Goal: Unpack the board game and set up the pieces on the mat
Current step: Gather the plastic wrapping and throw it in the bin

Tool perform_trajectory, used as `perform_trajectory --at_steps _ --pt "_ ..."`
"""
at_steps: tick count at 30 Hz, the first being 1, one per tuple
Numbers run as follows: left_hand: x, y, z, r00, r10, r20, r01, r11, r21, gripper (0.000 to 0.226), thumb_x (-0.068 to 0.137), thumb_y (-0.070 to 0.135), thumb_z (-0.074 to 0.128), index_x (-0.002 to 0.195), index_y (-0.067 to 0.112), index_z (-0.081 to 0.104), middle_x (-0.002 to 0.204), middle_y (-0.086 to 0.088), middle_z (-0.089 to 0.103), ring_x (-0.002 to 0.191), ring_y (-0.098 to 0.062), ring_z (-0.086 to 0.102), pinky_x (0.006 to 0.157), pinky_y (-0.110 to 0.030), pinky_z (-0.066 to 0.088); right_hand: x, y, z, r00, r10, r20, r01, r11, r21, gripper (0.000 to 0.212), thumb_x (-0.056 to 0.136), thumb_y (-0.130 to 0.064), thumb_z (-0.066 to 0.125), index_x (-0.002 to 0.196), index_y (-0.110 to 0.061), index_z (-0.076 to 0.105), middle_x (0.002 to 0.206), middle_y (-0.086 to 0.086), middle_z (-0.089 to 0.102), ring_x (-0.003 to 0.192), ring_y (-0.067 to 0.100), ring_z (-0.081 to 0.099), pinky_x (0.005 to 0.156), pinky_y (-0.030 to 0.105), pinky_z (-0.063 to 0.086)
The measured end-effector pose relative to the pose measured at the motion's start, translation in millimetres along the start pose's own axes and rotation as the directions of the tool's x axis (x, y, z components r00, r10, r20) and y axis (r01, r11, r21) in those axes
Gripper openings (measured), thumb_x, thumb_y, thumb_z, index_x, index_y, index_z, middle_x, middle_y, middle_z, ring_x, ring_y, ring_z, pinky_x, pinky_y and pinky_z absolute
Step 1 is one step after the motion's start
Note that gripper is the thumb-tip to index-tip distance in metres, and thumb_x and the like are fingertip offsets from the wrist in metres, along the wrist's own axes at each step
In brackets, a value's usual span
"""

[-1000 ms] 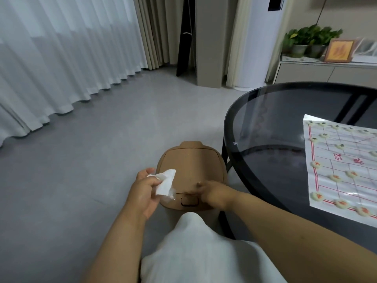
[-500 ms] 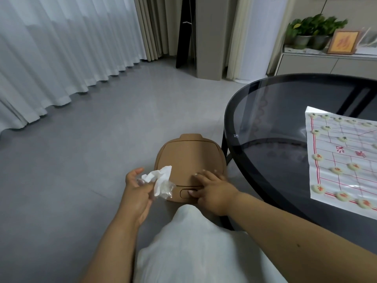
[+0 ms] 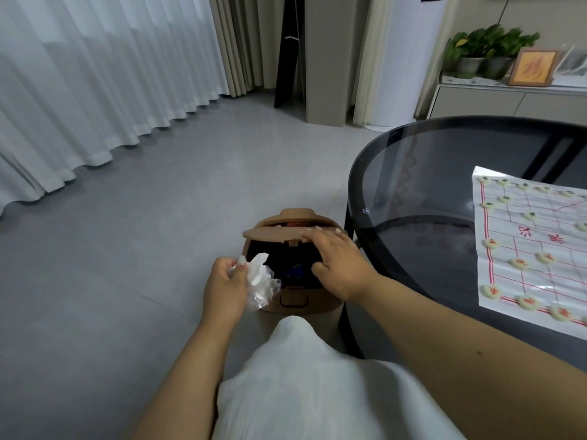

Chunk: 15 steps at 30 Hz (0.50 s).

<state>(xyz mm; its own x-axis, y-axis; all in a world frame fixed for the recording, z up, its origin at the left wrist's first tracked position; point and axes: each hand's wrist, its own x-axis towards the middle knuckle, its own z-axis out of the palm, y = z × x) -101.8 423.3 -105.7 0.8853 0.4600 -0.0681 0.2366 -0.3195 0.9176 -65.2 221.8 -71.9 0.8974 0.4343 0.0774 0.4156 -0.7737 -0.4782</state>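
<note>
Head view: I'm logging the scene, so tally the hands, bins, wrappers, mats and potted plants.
hands: 2, left hand and right hand
bin: 1
wrapper: 1
mat: 1
potted plants: 2
total: 7

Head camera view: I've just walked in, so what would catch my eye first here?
Probably the two hands low in the middle: the right hand holds up the lid of a brown bin on the floor, while the left hand grips crumpled wrapping beside its opening. At right, a game mat with round pieces lies on a dark glass table.
</note>
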Motion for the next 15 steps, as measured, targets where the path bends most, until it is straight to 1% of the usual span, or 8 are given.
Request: perform_trajectory --at_steps 2,4,6,8,10,11,13,15 --pt "10.0 3.5 13.3 0.998 0.061 0.027 -0.064 0.985 0.157 0.02 0.096 0.032 0.046 0.09 0.013 0.049 0.079 0.0 0.057 0.076 -0.023 0.055 0.062 -0.031 0.039 3.1 -4.0 -8.6 0.999 0.028 -0.032 -0.027 0.999 0.047 0.059 0.086 -0.014 0.047 0.143 -0.022 0.032 0.147 0.002 0.039 0.142 0.016 0.022 0.117 0.032 0.005" --pt "24.4 3.5 31.2 0.991 0.106 0.081 -0.122 0.964 0.235 0.021 0.096 0.033 0.048 0.09 0.013 0.05 0.084 -0.003 0.058 0.078 -0.023 0.055 0.063 -0.03 0.038 4.0 -7.3 -13.0 0.998 0.043 -0.055 -0.039 0.996 0.078 0.058 0.087 -0.013 0.047 0.142 -0.022 0.034 0.146 0.002 0.041 0.139 0.017 0.027 0.117 0.033 0.011" --pt "40.9 2.6 48.9 0.983 0.117 0.141 -0.15 0.954 0.26 0.021 0.093 0.033 0.053 0.092 0.012 0.053 0.09 -0.005 0.06 0.079 -0.022 0.058 0.062 -0.028 0.043 5.1 -8.0 -12.9 0.996 0.046 -0.078 -0.038 0.994 0.1 0.058 0.087 -0.012 0.047 0.142 -0.021 0.034 0.145 0.002 0.041 0.137 0.017 0.028 0.117 0.033 0.014" --pt "56.9 -3.3 65.5 0.971 0.101 0.216 -0.167 0.934 0.317 0.022 0.09 0.034 0.054 0.099 0.014 0.058 0.098 -0.007 0.062 0.082 -0.023 0.061 0.063 -0.029 0.05 6.2 -6.1 -10.4 0.994 0.045 -0.096 -0.034 0.992 0.119 0.057 0.087 -0.012 0.046 0.142 -0.02 0.035 0.145 0.002 0.041 0.137 0.016 0.03 0.117 0.032 0.013" --pt "72.3 -16.1 79.2 0.95 0.071 0.305 -0.2 0.887 0.417 0.025 0.088 0.029 0.053 0.109 0.017 0.06 0.105 -0.005 0.061 0.091 -0.025 0.06 0.077 -0.034 0.052 7.1 -2.6 -8.9 0.993 0.037 -0.11 -0.022 0.991 0.135 0.056 0.087 -0.012 0.046 0.142 -0.02 0.036 0.144 0.002 0.042 0.136 0.015 0.031 0.118 0.032 0.013" --pt "78.9 -24.5 84.1 0.937 0.051 0.347 -0.21 0.873 0.439 0.028 0.087 0.028 0.053 0.112 0.018 0.061 0.105 -0.002 0.061 0.094 -0.024 0.06 0.083 -0.035 0.052 7.1 -1.3 -8.9 0.993 0.036 -0.116 -0.019 0.99 0.142 0.056 0.087 -0.012 0.046 0.141 -0.02 0.036 0.144 0.002 0.043 0.136 0.015 0.031 0.118 0.033 0.015" --pt "77.9 -29.6 87.4 0.912 0.001 0.411 -0.213 0.857 0.469 0.039 0.085 0.034 0.051 0.12 0.02 0.059 0.106 0.001 0.064 0.099 -0.023 0.059 0.092 -0.038 0.049 6.6 -0.1 -8.6 0.992 0.037 -0.12 -0.019 0.988 0.151 0.057 0.086 -0.011 0.047 0.141 -0.021 0.037 0.143 0.001 0.044 0.135 0.015 0.032 0.118 0.034 0.017" --pt "71.7 -26.9 86.4 0.898 0.009 0.44 -0.292 0.76 0.581 0.037 0.09 0.036 0.047 0.125 0.026 0.055 0.119 0.0 0.059 0.113 -0.027 0.051 0.101 -0.042 0.042 5.7 0.5 -7.2 0.993 0.036 -0.117 -0.018 0.988 0.155 0.057 0.086 -0.01 0.047 0.14 -0.022 0.038 0.141 0.0 0.045 0.134 0.014 0.033 0.118 0.034 0.019"
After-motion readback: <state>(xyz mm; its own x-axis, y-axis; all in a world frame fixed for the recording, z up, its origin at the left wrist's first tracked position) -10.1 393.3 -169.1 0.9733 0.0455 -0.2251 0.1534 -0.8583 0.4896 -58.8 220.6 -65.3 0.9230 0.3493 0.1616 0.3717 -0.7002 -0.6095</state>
